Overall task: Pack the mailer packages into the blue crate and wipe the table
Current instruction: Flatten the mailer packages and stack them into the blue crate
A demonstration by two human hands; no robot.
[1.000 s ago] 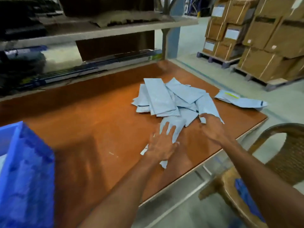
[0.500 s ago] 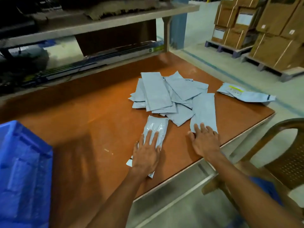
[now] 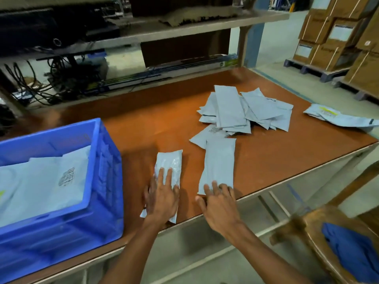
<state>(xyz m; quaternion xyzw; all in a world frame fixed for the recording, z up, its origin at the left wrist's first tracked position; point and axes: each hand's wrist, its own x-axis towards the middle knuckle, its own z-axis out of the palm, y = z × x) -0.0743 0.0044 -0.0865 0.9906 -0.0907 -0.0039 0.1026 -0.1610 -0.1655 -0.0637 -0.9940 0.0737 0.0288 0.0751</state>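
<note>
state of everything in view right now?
blue crate: open-topped, holds mailers
left hand: flat on small mailer
right hand: fingers on near end of long mailer
mailer pile: loose, overlapping, unpacked
edge mailers: apart from pile, far right
blue cloth: crumpled on chair

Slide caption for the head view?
Left hand on one mailer, right hand on a second mailer, beside the blue crate; mailer pile behind.

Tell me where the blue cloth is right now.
In the head view the blue cloth lies on the seat of the brown chair at lower right, beside the table, to the right of the right hand.
</note>
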